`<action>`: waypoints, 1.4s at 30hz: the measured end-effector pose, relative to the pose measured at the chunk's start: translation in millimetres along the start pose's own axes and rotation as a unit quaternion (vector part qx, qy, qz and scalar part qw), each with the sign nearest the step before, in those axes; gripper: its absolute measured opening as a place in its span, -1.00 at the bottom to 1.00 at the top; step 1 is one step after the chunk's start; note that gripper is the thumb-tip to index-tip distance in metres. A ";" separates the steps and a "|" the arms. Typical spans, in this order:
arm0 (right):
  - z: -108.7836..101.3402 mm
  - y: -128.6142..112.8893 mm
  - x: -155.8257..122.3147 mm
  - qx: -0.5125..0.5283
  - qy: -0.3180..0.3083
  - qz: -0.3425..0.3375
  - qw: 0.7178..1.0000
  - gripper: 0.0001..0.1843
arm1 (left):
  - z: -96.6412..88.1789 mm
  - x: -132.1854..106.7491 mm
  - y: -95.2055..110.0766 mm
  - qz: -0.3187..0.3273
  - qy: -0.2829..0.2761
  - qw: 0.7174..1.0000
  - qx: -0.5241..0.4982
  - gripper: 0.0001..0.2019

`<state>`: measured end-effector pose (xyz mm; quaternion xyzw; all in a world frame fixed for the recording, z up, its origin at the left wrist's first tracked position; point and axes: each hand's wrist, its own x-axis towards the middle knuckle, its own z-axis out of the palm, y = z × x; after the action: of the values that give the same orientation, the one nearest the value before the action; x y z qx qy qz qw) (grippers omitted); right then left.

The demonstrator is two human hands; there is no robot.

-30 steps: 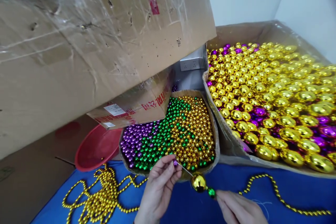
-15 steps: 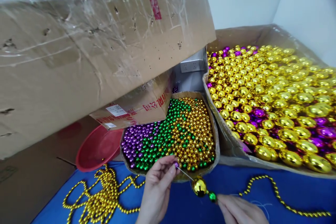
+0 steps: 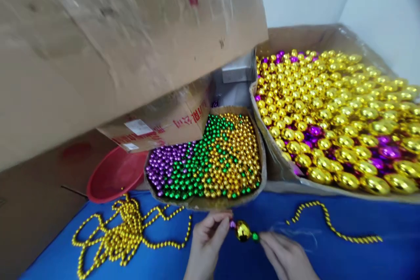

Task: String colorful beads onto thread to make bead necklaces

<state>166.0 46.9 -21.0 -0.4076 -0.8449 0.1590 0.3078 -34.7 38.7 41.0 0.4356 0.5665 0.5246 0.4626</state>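
Between my hands a short row of beads hangs above the blue tabletop. It runs from a small purple bead [image 3: 232, 224] through a large gold bead [image 3: 243, 231] to a small green bead [image 3: 255, 236]. My left hand [image 3: 210, 238] pinches at the purple bead with thumb and forefinger. At the other end my right hand [image 3: 284, 251] is closed beside the green bead; what lies inside its fingers is hidden, and a thin clear thread [image 3: 306, 236] trails behind it. Just beyond the hands stands a carton of small beads [image 3: 226, 203], purple, green and gold.
A heap of gold bead strands [image 3: 127, 227] lies on the left, and a shorter gold strand [image 3: 331, 223] on the right. Behind are a red basin [image 3: 108, 179], a large carton of big gold and purple beads [image 3: 328, 187], and stacked cardboard boxes [image 3: 131, 52] overhanging from the upper left.
The purple bead has moved along the thread to sit against the large gold bead; bare thread showed between them before. My hands are closer together, and the whole view has shifted slightly.
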 end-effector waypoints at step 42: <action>-125.7 -67.5 -36.4 0.424 0.088 0.161 0.887 -0.73 | 65.5 -39.9 -79.8 0.270 -0.134 0.896 0.327 -0.68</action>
<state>225.2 -21.1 95.4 -0.3810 -0.5888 0.5133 0.4947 36.5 6.5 -37.3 0.7648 0.4993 0.3513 0.2058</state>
